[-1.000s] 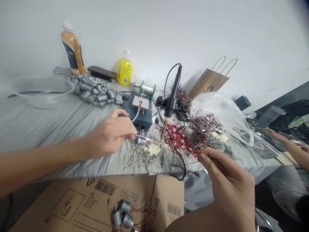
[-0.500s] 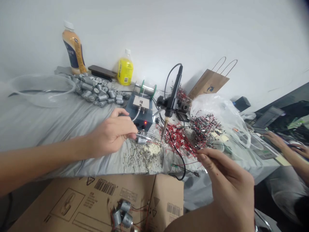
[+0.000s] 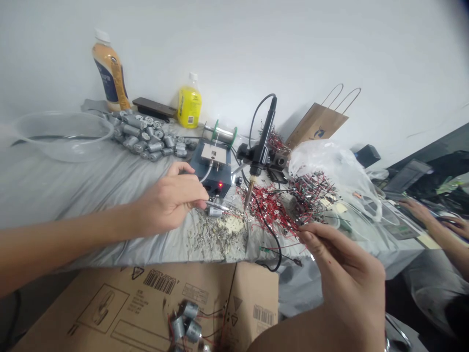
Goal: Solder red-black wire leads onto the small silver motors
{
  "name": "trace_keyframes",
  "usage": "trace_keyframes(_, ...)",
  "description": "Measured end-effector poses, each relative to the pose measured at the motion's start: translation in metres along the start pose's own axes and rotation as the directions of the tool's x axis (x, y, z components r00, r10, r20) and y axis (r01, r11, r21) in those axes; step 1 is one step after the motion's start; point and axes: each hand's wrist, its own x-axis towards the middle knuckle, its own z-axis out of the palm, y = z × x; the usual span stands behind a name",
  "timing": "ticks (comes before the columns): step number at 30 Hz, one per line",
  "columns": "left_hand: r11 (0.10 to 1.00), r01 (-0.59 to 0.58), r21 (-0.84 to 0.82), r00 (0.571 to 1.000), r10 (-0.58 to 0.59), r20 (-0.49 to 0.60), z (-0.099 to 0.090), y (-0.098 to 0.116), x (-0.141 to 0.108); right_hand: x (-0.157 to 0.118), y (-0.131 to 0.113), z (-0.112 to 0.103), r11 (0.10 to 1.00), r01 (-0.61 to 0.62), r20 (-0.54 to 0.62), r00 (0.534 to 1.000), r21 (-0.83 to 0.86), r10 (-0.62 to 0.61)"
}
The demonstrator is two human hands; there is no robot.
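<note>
My left hand is closed on a thin metal solder feed nozzle, whose far end points at the soldering iron. The iron is clamped in a stand with its tip downward, close to the nozzle's end. Under my left fingertips sits a small silver motor. My right hand pinches the end of a thin red wire between thumb and forefinger, at the edge of a heap of red wires. Where that wire's other end lies, I cannot tell.
Behind my left hand stands a solder feeder with a lit red lamp and a solder spool. Several motors are piled at back left. A cardboard box in front carries wired motors. Another person's hands are at right.
Both hands hold almost the same positions and grips. The whole view has shifted very slightly.
</note>
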Motion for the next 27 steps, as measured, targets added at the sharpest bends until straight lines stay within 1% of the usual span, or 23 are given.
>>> trace_keyframes(5,1.0,-0.005,-0.021,1.0,0.005,-0.003,0.0,-0.0001,0.0006,-0.0012,0.0008,-0.0004,1.0,-0.005,0.004,1.0,0.003,0.005)
trace_keyframes(10,0.999,-0.023,0.047,1.0,0.024,-0.011,0.0002,0.0013,0.0028,-0.0001,0.0012,0.0,1.0,0.004,0.001,1.0,-0.002,-0.004)
trace_keyframes(12,0.998,-0.03,0.049,0.999,0.031,-0.018,0.0006,0.0013,0.0029,0.0004,0.0011,0.0004,1.0,0.012,0.002,1.0,-0.003,-0.012)
trace_keyframes(17,1.0,-0.017,-0.021,1.0,0.016,-0.026,0.0016,0.0007,0.0009,0.001,0.0001,0.0016,0.999,0.032,0.018,0.999,-0.007,-0.032)
trace_keyframes(20,0.999,-0.018,-0.03,0.999,0.017,-0.028,0.0006,0.0003,0.0007,0.0009,0.0005,0.0017,0.999,0.043,0.019,0.999,-0.006,-0.043)
trace_keyframes(27,0.995,-0.051,-0.084,0.998,0.053,0.015,-0.0022,-0.0016,0.0027,0.002,0.0018,0.0026,0.999,0.049,0.031,0.998,-0.016,-0.049)
